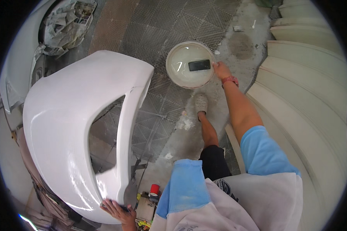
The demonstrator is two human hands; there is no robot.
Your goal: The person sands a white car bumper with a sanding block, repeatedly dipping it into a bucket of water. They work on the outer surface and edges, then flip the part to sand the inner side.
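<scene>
While the right hand (pixel 222 71), arm outstretched, pinches a bucket rim (pixel 167 72), the left hand (pixel 118 211) lies spread on a white panel (pixel 59 115).

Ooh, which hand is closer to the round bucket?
The right. The right hand is at the right edge of the round bucket; the left hand is much farther off, on the white panel's near end.

There are two hands (pixel 222 70), one bucket (pixel 177 84), one black slab (pixel 199 65), one large white panel (pixel 61 115), one shoe (pixel 201 103) and one wristband (pixel 230 80).
</scene>
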